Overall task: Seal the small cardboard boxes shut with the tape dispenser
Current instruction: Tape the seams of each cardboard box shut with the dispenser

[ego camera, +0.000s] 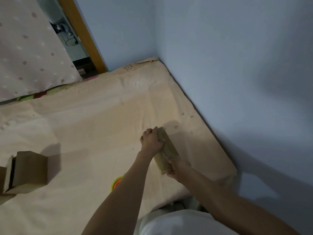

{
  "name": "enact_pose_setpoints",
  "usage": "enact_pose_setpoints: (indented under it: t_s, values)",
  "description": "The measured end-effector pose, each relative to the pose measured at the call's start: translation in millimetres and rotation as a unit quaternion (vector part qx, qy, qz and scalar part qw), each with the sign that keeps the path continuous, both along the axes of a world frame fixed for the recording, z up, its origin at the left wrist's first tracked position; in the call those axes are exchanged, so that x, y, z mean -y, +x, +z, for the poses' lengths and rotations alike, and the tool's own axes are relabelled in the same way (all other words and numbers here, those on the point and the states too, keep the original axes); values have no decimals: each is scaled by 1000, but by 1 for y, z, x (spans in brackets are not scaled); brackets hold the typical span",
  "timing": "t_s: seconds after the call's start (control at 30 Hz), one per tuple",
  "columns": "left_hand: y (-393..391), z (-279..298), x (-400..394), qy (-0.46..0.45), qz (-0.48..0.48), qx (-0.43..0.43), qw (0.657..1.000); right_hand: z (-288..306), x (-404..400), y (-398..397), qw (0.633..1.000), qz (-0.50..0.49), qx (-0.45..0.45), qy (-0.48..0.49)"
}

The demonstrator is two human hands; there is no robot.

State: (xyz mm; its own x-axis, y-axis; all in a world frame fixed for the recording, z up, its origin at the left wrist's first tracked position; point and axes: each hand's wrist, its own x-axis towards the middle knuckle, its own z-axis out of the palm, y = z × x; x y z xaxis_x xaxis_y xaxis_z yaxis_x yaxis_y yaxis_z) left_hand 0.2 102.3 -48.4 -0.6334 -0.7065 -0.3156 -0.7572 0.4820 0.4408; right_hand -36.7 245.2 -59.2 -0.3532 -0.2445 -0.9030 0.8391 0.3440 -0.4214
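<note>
Holding one box (166, 150), two hands (151, 140); another box (28, 172) apart.

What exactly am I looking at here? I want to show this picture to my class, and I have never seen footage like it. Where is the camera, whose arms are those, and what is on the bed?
There is only one picture, taken by a wide-angle camera worn on a person's head, looking forward and down. No machine is involved: the two bare arms belong to that person.

The pale surface is a bed pushed into the corner of a blue wall. Both hands are on a small cardboard box lying on the bed. The left hand rests on its far end with fingers over the top, and the right hand grips its near end.

At the left edge stands a second box with its flaps open. Something orange and yellow peeks out from behind the left forearm; most of it is hidden, so I cannot say what it is.
</note>
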Motion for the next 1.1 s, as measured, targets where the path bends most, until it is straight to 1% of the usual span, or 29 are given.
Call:
enact_pose_setpoints:
  t_s: [0.03,0.1,0.13,0.2,0.27,0.33,0.4,0.47,0.5,0.57,0.6,0.63,0.67,0.73,0.77,0.8,0.83,0.87,0.9,0.97,1.0,1.03,1.1]
  values:
    - [2,3,1,0,19,9,1000,1,-1,-7,1000,-4,-8,13]
    - [9,10,2,-2,60,18,998,8,-3,-24,996,40,-58,47]
    - [13,13,3,-1,77,19,997,9,-4,-35,990,79,-98,63]
    - [25,11,6,30,107,6,994,18,-5,-59,965,179,-173,84]
    - [40,8,5,80,116,-17,990,32,-1,-85,933,281,-209,85]
    - [54,7,3,110,108,-21,988,51,7,-107,885,393,-230,97]
    - [63,11,-3,128,106,-3,986,64,19,-123,834,484,-241,106]
    - [67,10,-12,159,113,4,981,74,36,-131,761,578,-270,121]
    - [67,7,-18,191,123,-13,974,77,44,-132,721,619,-284,127]
    - [66,3,-31,283,172,-81,940,80,60,-129,647,689,-301,126]
    - [64,3,-37,321,197,-103,921,81,66,-124,607,721,-312,121]
    - [63,2,-43,341,210,-112,909,83,71,-117,574,745,-322,114]
    - [61,1,-47,345,216,-104,907,82,74,-110,547,761,-333,103]
    - [60,-2,-53,332,218,-74,915,79,79,-94,508,781,-353,81]
    - [60,-5,-55,316,218,-61,921,76,80,-87,492,788,-363,74]
    - [61,-7,-58,300,219,-53,927,71,80,-81,486,787,-374,67]
    - [63,-9,-61,285,221,-49,931,65,79,-76,495,778,-383,60]
    - [65,-9,-63,274,225,-46,934,58,78,-73,517,760,-390,55]
    - [67,-9,-64,264,233,-48,935,52,75,-71,554,730,-397,48]
    - [71,-9,-65,267,262,-54,926,46,66,-71,652,632,-418,26]
    - [72,-9,-65,286,283,-62,913,44,59,-71,702,571,-424,21]
    - [73,-9,-66,313,303,-74,897,42,50,-71,747,517,-417,29]
    - [75,-8,-69,363,319,-96,870,35,28,-67,815,450,-358,67]
